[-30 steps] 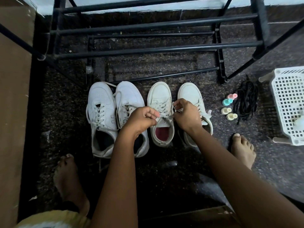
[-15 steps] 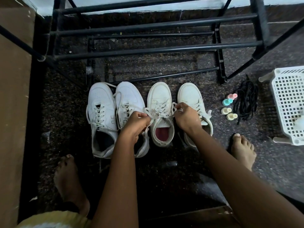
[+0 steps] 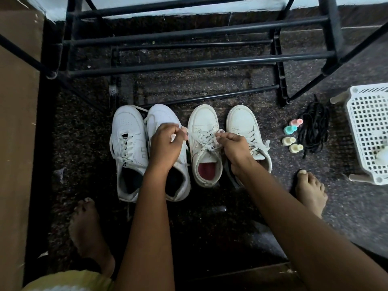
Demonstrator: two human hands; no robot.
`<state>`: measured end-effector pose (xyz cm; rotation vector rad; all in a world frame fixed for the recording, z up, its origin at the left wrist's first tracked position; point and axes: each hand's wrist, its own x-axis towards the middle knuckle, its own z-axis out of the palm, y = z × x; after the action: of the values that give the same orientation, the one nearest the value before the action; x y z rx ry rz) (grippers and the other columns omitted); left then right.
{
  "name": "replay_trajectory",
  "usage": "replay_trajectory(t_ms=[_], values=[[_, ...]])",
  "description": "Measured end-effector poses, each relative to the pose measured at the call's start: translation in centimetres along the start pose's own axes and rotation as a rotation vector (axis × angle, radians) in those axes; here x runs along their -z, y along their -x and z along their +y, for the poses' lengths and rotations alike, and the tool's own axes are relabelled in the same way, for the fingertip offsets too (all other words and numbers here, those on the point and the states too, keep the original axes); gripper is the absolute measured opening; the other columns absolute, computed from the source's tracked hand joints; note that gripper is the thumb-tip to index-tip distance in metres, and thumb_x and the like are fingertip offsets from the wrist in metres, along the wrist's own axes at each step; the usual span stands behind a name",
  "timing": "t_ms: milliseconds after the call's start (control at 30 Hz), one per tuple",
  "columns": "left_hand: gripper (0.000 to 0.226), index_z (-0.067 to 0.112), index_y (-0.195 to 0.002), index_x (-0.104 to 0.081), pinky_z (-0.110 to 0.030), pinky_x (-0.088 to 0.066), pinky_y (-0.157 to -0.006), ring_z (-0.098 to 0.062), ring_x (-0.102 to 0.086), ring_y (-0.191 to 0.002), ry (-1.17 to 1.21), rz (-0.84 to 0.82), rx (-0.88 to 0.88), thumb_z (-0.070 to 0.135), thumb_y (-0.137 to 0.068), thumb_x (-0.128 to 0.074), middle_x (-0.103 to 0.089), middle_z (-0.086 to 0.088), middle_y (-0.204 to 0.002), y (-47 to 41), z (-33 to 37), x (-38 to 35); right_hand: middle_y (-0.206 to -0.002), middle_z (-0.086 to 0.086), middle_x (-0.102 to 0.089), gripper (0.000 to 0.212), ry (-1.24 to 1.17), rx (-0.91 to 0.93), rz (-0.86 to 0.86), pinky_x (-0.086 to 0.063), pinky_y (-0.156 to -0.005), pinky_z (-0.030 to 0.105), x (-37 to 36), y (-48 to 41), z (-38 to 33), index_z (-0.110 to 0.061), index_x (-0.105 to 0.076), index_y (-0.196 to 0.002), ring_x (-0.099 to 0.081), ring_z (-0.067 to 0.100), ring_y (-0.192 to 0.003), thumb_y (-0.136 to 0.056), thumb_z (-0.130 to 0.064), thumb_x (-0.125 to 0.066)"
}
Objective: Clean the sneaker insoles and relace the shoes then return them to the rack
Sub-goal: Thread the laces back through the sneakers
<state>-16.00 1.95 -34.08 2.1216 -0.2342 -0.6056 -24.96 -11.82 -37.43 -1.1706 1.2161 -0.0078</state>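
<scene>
Left hand (image 3: 165, 143), right hand (image 3: 233, 145), fingers (image 3: 223, 135) pinching sneaker laces (image 3: 206, 138), white basket (image 3: 367, 122) holding pale object (image 3: 383, 156)

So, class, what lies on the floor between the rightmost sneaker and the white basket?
Four small coloured bottles, then a heap of black laces, seen in the head view.

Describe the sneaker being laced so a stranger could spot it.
Look at the floor in front of the black shoe rack, where four white sneakers stand in a row. Take the third sneaker from the left, whose laces the left hand and right hand pinch. Only it shows a red insole.
</scene>
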Motion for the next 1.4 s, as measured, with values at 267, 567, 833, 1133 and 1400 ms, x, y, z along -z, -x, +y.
replay_trajectory(t_ms=[267,567,833,1133,1400], values=[[0.023,0.011,-0.067,-0.047,-0.035,-0.045,-0.093,-0.024,-0.065,-0.087,0.739,-0.108,0.114,0.015,-0.089,-0.043,-0.069,-0.003,-0.070,0.9,0.6,-1.2,-0.078,0.005,-0.064,0.017,-0.269,0.062,-0.090,-0.053,-0.067,0.021,-0.1,1.1,-1.1,-0.010,-0.064,-0.088,-0.063,0.010,-0.066,-0.089,0.005,-0.055],[0.018,0.011,-0.094,-0.063,-0.028,-0.053,-0.079,-0.009,-0.062,-0.084,0.851,-0.242,-0.013,0.004,-0.095,-0.047,-0.068,0.006,-0.094,1.0,0.9,-0.8,-0.077,0.012,-0.065,0.037,-0.088,0.216,-0.305,-0.048,-0.061,0.026,-0.2,1.8,-1.0,-0.018,-0.064,-0.102,-0.055,0.018,-0.058,-0.084,0.013,-0.054],[0.034,0.007,-0.122,-0.058,-0.023,-0.051,-0.070,-0.008,-0.049,-0.059,0.589,-0.313,0.050,-0.006,-0.093,-0.045,-0.067,0.007,-0.105,0.7,1.0,-0.6,-0.087,0.053,-0.048,0.042,-0.002,0.295,-0.380,-0.034,-0.069,0.045,-0.5,1.7,-0.6,-0.031,-0.067,-0.107,-0.044,0.035,-0.077,-0.074,-0.005,-0.057],[0.043,0.029,-0.112,-0.060,-0.017,-0.047,-0.059,-0.010,-0.050,-0.076,0.470,-0.330,0.105,-0.007,-0.094,-0.044,-0.039,-0.005,-0.124,1.0,1.1,-2.2,-0.063,-0.013,-0.066,0.034,0.038,0.386,-0.435,-0.047,-0.055,0.011,0.3,1.7,-1.1,0.011,-0.054,-0.116,-0.060,-0.002,-0.056,-0.089,0.021,-0.036],[0.041,0.030,-0.118,-0.055,-0.018,-0.050,-0.059,-0.012,-0.056,-0.083,0.492,-0.361,0.127,-0.002,-0.097,-0.042,-0.036,-0.005,-0.139,1.1,1.0,-2.5,-0.067,0.000,-0.063,0.026,-0.007,0.299,-0.359,-0.050,-0.056,0.017,0.1,1.3,-0.7,0.001,-0.052,-0.112,-0.060,0.005,-0.054,-0.094,0.013,-0.040]])
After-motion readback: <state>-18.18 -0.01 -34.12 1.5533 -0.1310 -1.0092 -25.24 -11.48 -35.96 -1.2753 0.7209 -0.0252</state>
